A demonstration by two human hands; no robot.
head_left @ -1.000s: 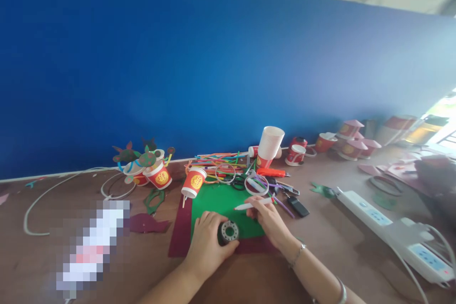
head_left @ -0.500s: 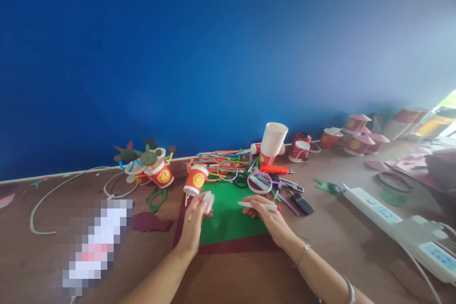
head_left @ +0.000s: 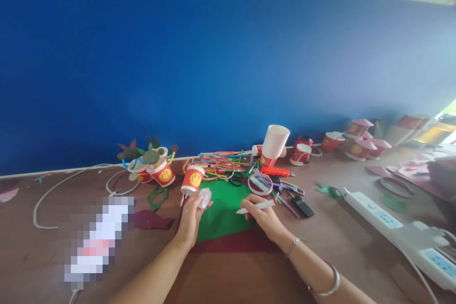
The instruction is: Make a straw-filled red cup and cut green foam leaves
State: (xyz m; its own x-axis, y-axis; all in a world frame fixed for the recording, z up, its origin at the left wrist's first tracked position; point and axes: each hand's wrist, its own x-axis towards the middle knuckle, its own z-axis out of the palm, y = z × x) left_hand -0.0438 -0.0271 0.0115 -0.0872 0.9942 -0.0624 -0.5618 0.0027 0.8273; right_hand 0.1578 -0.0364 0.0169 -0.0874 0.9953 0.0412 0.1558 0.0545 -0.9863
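Note:
My left hand point(head_left: 190, 221) pinches a small, round, whitish disc point(head_left: 205, 198), its flat face tilted up; I cannot tell exactly what it is. My right hand point(head_left: 261, 213) has a white marker pen point(head_left: 263, 204) with a red end between thumb and fingers, its tip pointing left. The pen is held above a green sheet point(head_left: 224, 223), which lies over a dark red sheet point(head_left: 242, 242). A red and white paper cup point(head_left: 193, 179) stands upside down on a stick just beyond my left hand.
Behind the sheets lie several colourful pipe cleaners point(head_left: 228, 164), a cup stack point(head_left: 274, 145), an orange cutter point(head_left: 276, 171) and a white ring point(head_left: 260, 184). Decorated cups point(head_left: 162, 172) stand left. A power strip point(head_left: 377, 213) lies right, beyond a black key fob point(head_left: 302, 205).
The disc in my left hand has turned to show more of its flat face. The pen has tilted, its red end higher and its tip lower. The view has shifted slightly.

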